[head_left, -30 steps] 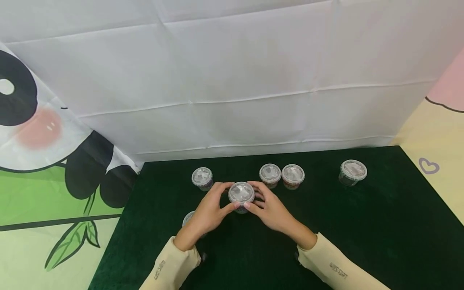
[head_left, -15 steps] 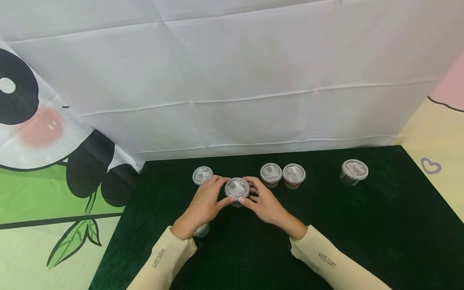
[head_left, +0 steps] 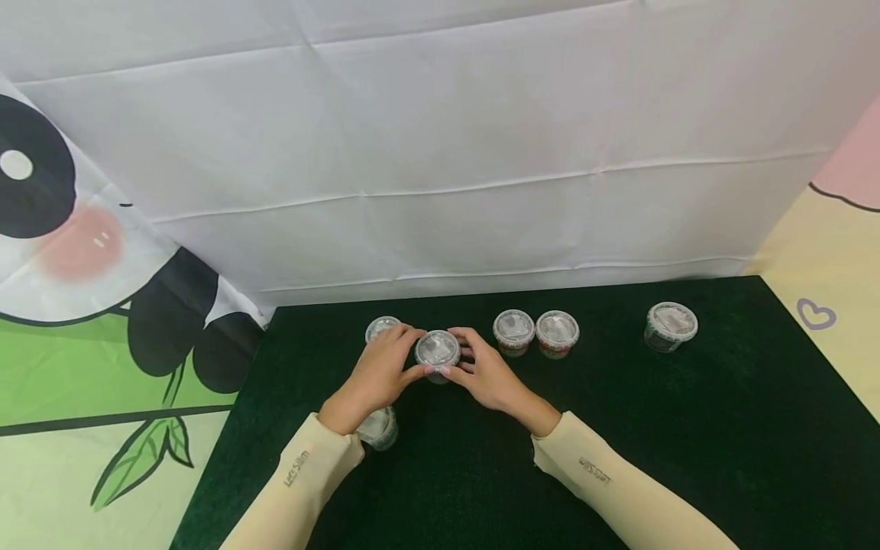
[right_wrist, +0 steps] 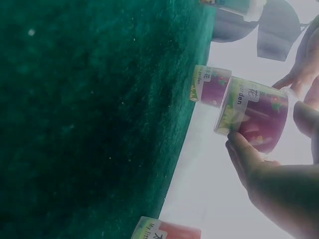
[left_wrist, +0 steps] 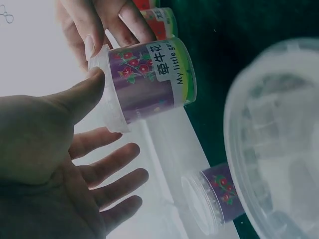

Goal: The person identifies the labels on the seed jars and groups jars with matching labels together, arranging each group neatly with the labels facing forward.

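Between my two hands is a purple-labelled plastic cup (head_left: pixel 438 349) with a clear lid, printed with flowers and the words "My little garden". My left hand (head_left: pixel 374 373) holds its left side by the lid rim with thumb and index finger; in the left wrist view the other fingers spread below it. From the other side my right hand (head_left: pixel 490 376) grips the same cup (right_wrist: pixel 259 117), thumb near the rim and a finger toward its base. Just past the left hand stands another purple cup (right_wrist: pixel 213 84), partly hidden by it. A further lidded cup (head_left: pixel 380 429) shows beside the left wrist.
Two red-labelled cups (head_left: pixel 514 330) (head_left: pixel 558 331) stand side by side right of the hands. Another lidded cup (head_left: pixel 671 325) is at the far right. All stand on a dark green cloth (head_left: pixel 619 443), with a white backdrop (head_left: pixel 440 168) behind.
Both hands have carried the purple cup left and away from the body, toward the back-left cup. More of the cup beside the left wrist is uncovered; the back-left cup is more hidden.
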Action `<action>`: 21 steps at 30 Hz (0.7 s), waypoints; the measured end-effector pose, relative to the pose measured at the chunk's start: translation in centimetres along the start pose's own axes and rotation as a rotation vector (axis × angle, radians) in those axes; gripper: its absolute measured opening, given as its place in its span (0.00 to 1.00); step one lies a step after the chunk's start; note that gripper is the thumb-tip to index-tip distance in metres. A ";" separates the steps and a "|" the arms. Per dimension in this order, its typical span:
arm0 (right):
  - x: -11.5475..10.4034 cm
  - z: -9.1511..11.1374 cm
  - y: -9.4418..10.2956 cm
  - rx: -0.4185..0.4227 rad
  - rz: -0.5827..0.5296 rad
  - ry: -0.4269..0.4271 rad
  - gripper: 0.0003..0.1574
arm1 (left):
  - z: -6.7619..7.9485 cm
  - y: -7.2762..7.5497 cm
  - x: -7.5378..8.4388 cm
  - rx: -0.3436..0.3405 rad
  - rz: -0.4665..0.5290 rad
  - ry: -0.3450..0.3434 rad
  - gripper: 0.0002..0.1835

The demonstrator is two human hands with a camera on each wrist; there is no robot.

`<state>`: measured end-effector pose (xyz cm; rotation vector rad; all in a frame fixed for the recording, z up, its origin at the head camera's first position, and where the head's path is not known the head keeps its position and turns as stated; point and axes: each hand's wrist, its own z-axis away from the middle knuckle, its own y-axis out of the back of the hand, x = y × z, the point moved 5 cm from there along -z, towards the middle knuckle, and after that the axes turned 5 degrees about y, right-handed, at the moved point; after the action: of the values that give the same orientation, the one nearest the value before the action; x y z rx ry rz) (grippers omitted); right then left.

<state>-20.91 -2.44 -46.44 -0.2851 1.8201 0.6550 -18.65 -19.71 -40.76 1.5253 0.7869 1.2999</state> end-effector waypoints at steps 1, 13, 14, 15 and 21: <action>0.1 -0.2 -0.1 -0.002 0.005 -0.002 0.40 | -0.1 0.1 -0.1 0.002 -0.004 -0.004 0.29; 0.7 -2.4 -0.4 -0.028 0.046 -0.020 0.38 | -1.4 0.5 -1.7 0.010 -0.039 -0.010 0.29; 0.7 -2.6 -0.5 -0.032 0.048 -0.025 0.38 | -1.6 0.5 -1.8 0.007 -0.039 -0.006 0.28; 0.8 -2.8 -0.6 -0.037 0.049 -0.034 0.38 | -1.7 0.5 -2.0 0.005 -0.042 -0.004 0.28; 1.5 -3.8 -0.8 -0.051 0.055 -0.054 0.38 | -2.4 0.4 -2.8 -0.001 -0.060 -0.004 0.27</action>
<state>-24.03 -5.07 -47.21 -0.2493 1.7667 0.7416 -21.64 -21.74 -41.45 1.4917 0.8232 1.2532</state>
